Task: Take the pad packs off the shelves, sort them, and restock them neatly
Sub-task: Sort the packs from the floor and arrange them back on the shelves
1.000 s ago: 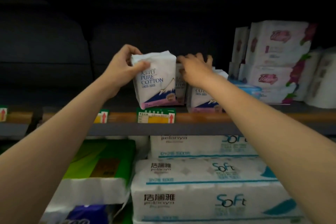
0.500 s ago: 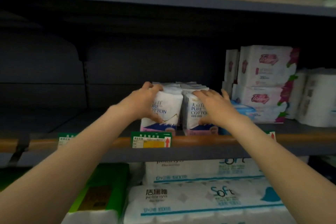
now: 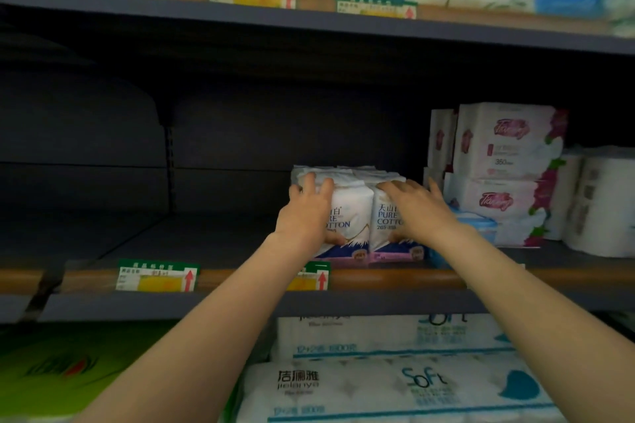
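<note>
Two white "Pure Cotton" pad packs stand side by side near the front of the middle shelf (image 3: 412, 280). My left hand (image 3: 305, 213) grips the left pack (image 3: 350, 213) round its left front edge, fingers reaching up to its top. My right hand (image 3: 419, 209) lies on the right pack (image 3: 386, 216), its spread fingers pressing against the front and top. The tops of more white packs (image 3: 343, 170) show in a row behind these two.
Right of the packs lie a blue-lidded pack (image 3: 477, 227), stacked pink-flowered packs (image 3: 505, 148) and white paper rolls (image 3: 601, 203). The shelf's left half is dark and bare. Tissue bales (image 3: 395, 385) and a green pack (image 3: 68, 364) fill the shelf below; price tags (image 3: 158, 276) line the edge.
One second ago my left hand held a pack up above the shelf. That pack now stands on the shelf beside the other, and both hands stay on the two front packs.
</note>
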The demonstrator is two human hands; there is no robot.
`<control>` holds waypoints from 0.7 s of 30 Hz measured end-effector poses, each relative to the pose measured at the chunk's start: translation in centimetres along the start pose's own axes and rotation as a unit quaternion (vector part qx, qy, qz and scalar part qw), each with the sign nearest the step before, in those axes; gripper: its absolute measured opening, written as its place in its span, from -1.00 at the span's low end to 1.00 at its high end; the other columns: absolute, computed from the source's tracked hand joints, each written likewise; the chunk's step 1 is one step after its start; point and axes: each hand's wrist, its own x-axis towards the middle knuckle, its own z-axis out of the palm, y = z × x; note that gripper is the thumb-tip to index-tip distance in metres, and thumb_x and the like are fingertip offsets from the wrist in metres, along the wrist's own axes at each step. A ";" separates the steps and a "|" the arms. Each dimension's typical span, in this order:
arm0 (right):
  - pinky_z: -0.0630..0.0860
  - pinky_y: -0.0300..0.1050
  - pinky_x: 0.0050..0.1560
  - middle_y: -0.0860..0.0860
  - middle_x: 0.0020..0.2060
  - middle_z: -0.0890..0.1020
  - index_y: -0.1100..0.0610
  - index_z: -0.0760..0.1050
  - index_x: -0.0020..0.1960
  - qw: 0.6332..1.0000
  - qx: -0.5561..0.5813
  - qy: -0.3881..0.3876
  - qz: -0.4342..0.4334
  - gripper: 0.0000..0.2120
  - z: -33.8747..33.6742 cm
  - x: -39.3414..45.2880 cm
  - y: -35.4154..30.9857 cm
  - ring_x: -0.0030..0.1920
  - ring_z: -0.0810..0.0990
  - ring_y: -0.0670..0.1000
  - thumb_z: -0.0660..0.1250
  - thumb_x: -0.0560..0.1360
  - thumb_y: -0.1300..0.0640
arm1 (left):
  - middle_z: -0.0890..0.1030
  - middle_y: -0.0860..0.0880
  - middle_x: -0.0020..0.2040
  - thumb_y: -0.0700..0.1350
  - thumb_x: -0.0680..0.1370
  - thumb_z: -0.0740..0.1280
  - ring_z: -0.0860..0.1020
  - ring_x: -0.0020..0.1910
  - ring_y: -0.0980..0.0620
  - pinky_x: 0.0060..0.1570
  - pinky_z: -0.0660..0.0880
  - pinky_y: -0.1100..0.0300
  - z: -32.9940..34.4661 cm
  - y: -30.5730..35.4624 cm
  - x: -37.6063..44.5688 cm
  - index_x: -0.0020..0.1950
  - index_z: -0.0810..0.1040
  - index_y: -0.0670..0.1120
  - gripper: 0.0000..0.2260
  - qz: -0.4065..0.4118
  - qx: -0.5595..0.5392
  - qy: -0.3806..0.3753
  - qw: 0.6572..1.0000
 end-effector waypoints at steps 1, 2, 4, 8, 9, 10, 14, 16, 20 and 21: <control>-0.08 0.15 0.46 0.06 0.46 0.25 0.01 0.05 0.50 1.000 0.004 -0.003 -0.002 -0.12 -0.2 -0.1 0.1 0.47 0.16 0.10 0.49 0.35 0.00 | 0.02 -0.11 0.48 0.09 0.35 0.50 0.16 0.39 -0.21 0.17 0.42 -0.06 -0.1 0.2 -0.2 0.46 0.09 0.00 -0.17 0.002 0.003 0.003 1.000; -0.07 0.15 0.46 0.06 0.45 0.27 0.00 0.06 0.50 1.000 0.010 -0.006 -0.006 -0.12 -0.4 -0.2 0.2 0.46 0.19 0.10 0.50 0.34 0.00 | -0.01 -0.09 0.49 0.09 0.35 0.50 0.14 0.40 -0.21 0.16 0.43 -0.06 -0.3 0.3 -0.4 0.47 0.08 0.04 -0.17 0.010 0.002 0.004 1.000; -0.09 0.15 0.46 0.03 0.43 0.31 -0.01 0.09 0.49 1.000 0.016 -0.011 -0.016 -0.14 -0.8 -0.3 0.6 0.43 0.27 0.09 0.50 0.34 -0.01 | -0.02 -0.06 0.49 0.09 0.36 0.49 0.11 0.41 -0.22 0.15 0.44 -0.06 -0.6 0.3 -0.6 0.47 0.08 0.09 -0.18 0.026 0.010 0.000 1.000; -0.08 0.14 0.46 0.00 0.43 0.33 -0.02 0.13 0.49 0.999 0.039 -0.007 -0.012 -0.18 -1.1 -0.4 0.9 0.42 0.30 0.06 0.48 0.36 -0.03 | 0.03 -0.01 0.49 0.09 0.36 0.49 0.03 0.45 -0.19 0.16 0.44 -0.08 -1.4 0.1 -0.6 0.48 0.10 0.07 -0.19 0.025 0.033 -0.016 0.999; -0.05 0.13 0.46 0.00 0.42 0.35 -0.03 0.15 0.48 0.999 0.048 -0.001 -0.008 -0.20 -1.0 -0.5 0.8 0.41 0.31 0.06 0.47 0.36 -0.04 | 0.05 0.00 0.50 0.10 0.36 0.49 0.02 0.46 -0.18 0.17 0.43 -0.08 -1.5 0.2 -0.5 0.48 0.10 0.06 -0.18 0.024 0.042 -0.014 0.999; -0.03 0.11 0.45 -0.01 0.40 0.38 -0.03 0.18 0.47 0.998 0.056 0.009 -0.006 -0.22 -0.9 -0.4 0.6 0.39 0.32 0.06 0.47 0.36 -0.06 | 0.08 0.00 0.50 0.10 0.37 0.48 0.02 0.46 -0.16 0.20 0.41 -0.07 -1.6 0.2 -0.5 0.49 0.11 0.04 -0.19 0.025 0.059 -0.008 0.998; -0.02 0.05 0.45 0.00 0.34 0.45 -0.02 0.25 0.44 0.996 0.063 0.056 -0.008 -0.28 -0.2 0.1 -0.3 0.36 0.37 0.05 0.46 0.36 -0.08 | 0.21 -0.06 0.46 0.13 0.39 0.45 0.11 0.44 -0.16 0.33 0.23 -0.07 -1.2 0.3 -0.5 0.49 0.13 -0.03 -0.21 0.009 0.143 0.018 0.990; -0.05 0.05 0.46 0.00 0.36 0.43 -0.03 0.24 0.44 0.996 0.067 0.063 -0.007 -0.29 0.2 0.2 -0.4 0.37 0.35 0.04 0.45 0.38 -0.08 | 0.22 -0.07 0.44 0.10 0.40 0.45 0.14 0.42 -0.16 0.33 0.22 -0.06 -0.8 0.3 -0.5 0.49 0.12 -0.03 -0.22 -0.008 0.136 0.021 0.990; -0.15 0.10 0.46 0.00 0.42 0.35 0.00 0.19 0.47 0.996 0.075 0.040 -0.008 -0.28 0.2 -0.3 -0.5 0.42 0.27 0.04 0.43 0.41 -0.06 | 0.22 -0.07 0.44 0.06 0.40 0.46 0.14 0.42 -0.16 0.31 0.24 -0.04 -0.6 0.3 -0.7 0.49 0.10 -0.04 -0.22 -0.004 0.094 0.012 0.995; -0.16 0.11 0.46 0.02 0.42 0.33 0.01 0.17 0.47 0.997 0.069 0.036 -0.011 -0.28 0.0 -0.6 -0.5 0.43 0.26 0.05 0.42 0.41 -0.05 | 0.22 -0.07 0.44 0.07 0.40 0.45 0.14 0.42 -0.16 0.32 0.23 -0.04 -0.7 0.3 -0.8 0.49 0.09 -0.04 -0.21 0.002 0.089 0.007 0.996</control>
